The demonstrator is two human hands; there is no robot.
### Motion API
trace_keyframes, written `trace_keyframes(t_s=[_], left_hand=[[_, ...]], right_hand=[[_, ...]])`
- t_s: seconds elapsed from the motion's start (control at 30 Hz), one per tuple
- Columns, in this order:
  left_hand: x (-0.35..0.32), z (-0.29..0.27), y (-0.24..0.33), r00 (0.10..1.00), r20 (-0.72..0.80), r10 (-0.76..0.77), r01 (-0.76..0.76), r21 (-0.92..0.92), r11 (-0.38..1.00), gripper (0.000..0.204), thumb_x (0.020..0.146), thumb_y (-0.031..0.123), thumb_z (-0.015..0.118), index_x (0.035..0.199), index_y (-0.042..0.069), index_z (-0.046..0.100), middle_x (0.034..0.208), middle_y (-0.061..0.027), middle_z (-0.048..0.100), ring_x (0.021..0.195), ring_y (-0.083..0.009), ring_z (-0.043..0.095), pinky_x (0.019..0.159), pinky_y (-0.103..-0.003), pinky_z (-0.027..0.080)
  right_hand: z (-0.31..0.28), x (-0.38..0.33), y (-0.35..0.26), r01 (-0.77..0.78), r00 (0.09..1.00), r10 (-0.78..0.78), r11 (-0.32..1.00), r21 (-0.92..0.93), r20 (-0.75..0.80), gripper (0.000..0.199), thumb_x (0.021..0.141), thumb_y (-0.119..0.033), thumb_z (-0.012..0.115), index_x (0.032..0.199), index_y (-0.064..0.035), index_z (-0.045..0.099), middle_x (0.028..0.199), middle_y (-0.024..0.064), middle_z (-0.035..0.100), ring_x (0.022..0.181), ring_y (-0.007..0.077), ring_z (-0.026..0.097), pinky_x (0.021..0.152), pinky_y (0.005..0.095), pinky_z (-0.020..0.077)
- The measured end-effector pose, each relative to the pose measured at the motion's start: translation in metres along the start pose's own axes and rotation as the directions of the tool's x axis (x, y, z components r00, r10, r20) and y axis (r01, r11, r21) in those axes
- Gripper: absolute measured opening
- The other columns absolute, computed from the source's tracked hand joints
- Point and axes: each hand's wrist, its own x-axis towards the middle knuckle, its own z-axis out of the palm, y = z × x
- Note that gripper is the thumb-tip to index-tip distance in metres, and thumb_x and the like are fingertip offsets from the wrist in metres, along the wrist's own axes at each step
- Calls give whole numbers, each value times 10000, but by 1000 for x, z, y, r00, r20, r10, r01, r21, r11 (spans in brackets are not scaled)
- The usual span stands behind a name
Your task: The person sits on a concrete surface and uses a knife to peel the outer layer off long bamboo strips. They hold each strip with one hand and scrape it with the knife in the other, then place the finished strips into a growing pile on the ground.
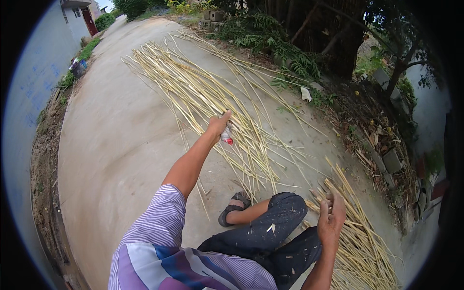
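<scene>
My left hand [218, 123] reaches forward and grips a small tool with a red and white handle [226, 137], held over long pale split stalks [193, 92] spread across the concrete ground. My right hand [331, 217] hovers near my knee with fingers loosely apart, holding nothing, just above a second bundle of stalks [360, 232] lying at my right. I sit on the ground, dark trousers [275, 232] and a sandal [233, 208] showing below.
A concrete lane [116, 145] runs away toward a grey building with a red door [89, 21] at upper left. A wall [34, 82] borders the left. Trees, shrubs, leaf litter and grey blocks [391, 162] line the right edge.
</scene>
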Motion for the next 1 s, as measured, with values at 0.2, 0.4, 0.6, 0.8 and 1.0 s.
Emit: trace_keyframes(t_s=[0.2,0.4,0.6,0.8,1.0], left_hand=[[25,7,2,861,464,210,-492,863,111,700,853,682,530,716,0,614,790,-229,647,824,-414,642,703,-482,495],[-24,-28,-166,730,558,-395,-157,699,698,208,879,196,673,829,20,574,651,-48,595,500,-139,541,462,-330,443],[-149,-4,-211,679,450,-580,242,609,756,161,879,166,633,941,24,591,820,-82,649,662,-158,574,620,-306,475],[-203,-38,-213,647,335,-685,236,766,598,124,866,158,615,913,50,575,782,-40,612,640,-138,568,586,-300,472],[-220,-68,-198,673,237,-701,86,915,393,122,881,177,597,866,61,562,711,-3,563,606,-91,528,529,-261,416]], right_hand=[[-100,-156,175,-512,811,415,845,-156,-413,318,927,-118,585,1191,59,568,849,138,632,704,227,585,672,332,486],[-49,-361,253,-745,665,682,630,-218,-303,279,846,-196,666,1006,30,633,874,234,658,801,380,648,736,437,523],[11,-448,259,-887,409,911,412,-211,56,343,850,-282,653,1029,10,650,960,245,667,950,389,645,827,427,514],[52,-454,298,-902,431,889,430,-44,-158,414,836,-298,680,1037,55,602,945,292,654,919,437,639,785,466,518],[63,-409,356,-873,-2,939,167,458,-345,545,874,-354,671,1115,123,565,995,254,666,917,299,677,744,385,538]])
